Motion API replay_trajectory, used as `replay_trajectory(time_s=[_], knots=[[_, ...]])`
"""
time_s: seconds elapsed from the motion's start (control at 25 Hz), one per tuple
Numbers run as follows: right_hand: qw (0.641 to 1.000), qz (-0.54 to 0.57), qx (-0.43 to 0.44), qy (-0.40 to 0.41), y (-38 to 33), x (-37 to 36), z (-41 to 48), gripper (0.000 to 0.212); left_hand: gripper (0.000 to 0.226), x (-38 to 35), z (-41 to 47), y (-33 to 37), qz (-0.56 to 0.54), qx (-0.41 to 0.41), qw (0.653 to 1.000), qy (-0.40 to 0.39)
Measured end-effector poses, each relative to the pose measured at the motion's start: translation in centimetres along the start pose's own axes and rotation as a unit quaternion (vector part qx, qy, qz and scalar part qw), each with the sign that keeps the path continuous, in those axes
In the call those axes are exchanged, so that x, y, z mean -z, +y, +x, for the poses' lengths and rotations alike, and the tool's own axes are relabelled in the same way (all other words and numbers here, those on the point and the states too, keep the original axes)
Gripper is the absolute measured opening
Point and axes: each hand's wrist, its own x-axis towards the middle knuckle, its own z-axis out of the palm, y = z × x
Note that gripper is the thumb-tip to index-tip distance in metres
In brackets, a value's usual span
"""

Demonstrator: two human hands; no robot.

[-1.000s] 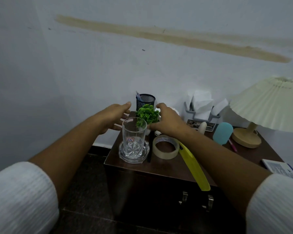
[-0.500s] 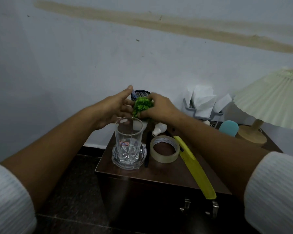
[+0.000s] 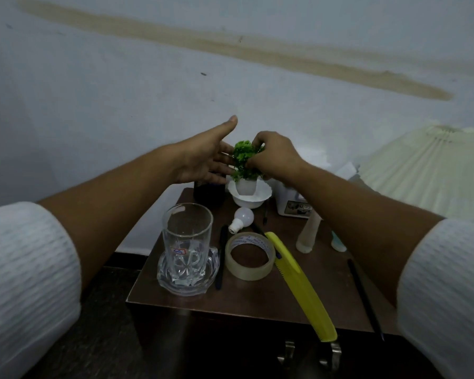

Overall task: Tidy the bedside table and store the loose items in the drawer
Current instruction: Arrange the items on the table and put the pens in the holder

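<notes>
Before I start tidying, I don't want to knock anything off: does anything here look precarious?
Yes. The yellow comb juts past the front edge of the table, and a light bulb lies on its side behind the tape roll.

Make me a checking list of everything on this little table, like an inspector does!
Surface: brown table top, dimly lit.
Job's things: tape roll; yellow comb overhanging the front edge; light bulb; black pen beside the glass; second pen at right; drawer handles below.
Clutter: glass standing on a clear dish; white bowl under the plant's pot; tissue holder.
Grips: left hand open beside the plant; right hand pinching its leaves.
Cables: nothing seen.
Surroundings: lamp shade at right; stained white wall behind.
</notes>
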Motion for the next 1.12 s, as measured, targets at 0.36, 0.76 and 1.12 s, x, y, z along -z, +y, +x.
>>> replay_trajectory(time_s=[0.36,0.76,1.12], knots=[[0.997,-0.067,-0.036,-0.028,3.3,-2.8,1.3,0.029,0.113,-0.7,3.1,-1.4,-0.019,0.035,0.998,-0.053],[0.995,-0.097,0.010,-0.032,0.1,-0.1,-3.3,0.051,0.104,0.5,-3.5,-0.9,-0.008,0.023,1.000,-0.003],[0.987,0.065,-0.067,-0.134,-1.5,-4.3,-15.4,0.048,0.053,-0.7,-15.3,-8.2,-0.068,0.044,0.973,0.216]])
